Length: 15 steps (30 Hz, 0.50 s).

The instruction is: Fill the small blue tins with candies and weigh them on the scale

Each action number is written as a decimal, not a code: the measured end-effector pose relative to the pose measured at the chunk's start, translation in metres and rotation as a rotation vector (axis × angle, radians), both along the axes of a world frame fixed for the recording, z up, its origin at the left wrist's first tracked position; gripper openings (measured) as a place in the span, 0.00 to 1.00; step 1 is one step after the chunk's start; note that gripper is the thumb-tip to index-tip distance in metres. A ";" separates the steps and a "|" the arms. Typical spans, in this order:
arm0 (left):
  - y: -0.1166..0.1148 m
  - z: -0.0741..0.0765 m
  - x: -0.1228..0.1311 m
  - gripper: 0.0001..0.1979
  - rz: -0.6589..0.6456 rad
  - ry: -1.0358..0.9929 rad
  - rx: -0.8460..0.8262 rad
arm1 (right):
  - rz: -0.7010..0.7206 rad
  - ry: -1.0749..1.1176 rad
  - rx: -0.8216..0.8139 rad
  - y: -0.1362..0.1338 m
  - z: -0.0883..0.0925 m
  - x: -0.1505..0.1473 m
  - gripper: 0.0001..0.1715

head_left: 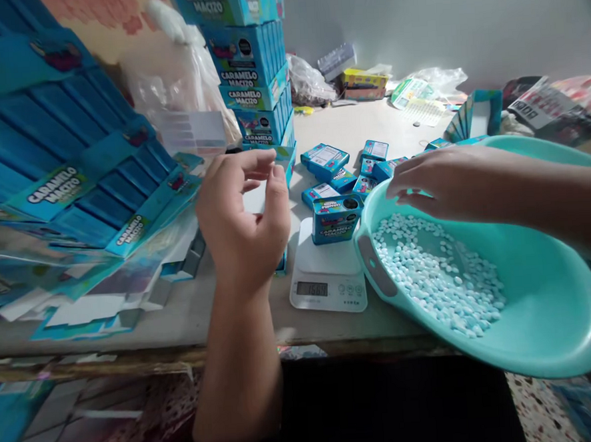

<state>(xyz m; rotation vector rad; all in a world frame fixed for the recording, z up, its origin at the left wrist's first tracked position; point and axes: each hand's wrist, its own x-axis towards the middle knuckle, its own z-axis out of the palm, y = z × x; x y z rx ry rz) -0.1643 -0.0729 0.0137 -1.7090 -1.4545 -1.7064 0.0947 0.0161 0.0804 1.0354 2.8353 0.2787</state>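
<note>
My left hand is raised left of the white kitchen scale, thumb and index fingertip brought together; a tiny pale speck shows there, too small to name. On the scale stands a small blue box marked "Caramelo Macizo", and the display is lit with digits. My right hand reaches over the far left rim of the turquoise basin, fingers loosely bent and thumb apart, with nothing visible in it. Pale blue and white candies lie in the basin below that hand.
Several small blue boxes lie behind the scale. Tall stacks of blue display cartons rise at the back left, and a leaning stack stands at far left. Flat cardboard pieces lie beneath it. Plastic bags sit along the wall.
</note>
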 end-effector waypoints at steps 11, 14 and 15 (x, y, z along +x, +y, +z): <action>0.002 -0.001 0.004 0.07 -0.003 0.041 -0.010 | -0.037 -0.165 -0.044 0.012 -0.028 0.025 0.16; 0.002 -0.001 0.005 0.06 0.015 0.051 -0.028 | -0.014 -0.156 -0.048 0.010 -0.029 0.023 0.16; 0.002 -0.001 0.005 0.06 0.017 0.053 -0.033 | -0.006 -0.146 -0.053 0.010 -0.030 0.021 0.16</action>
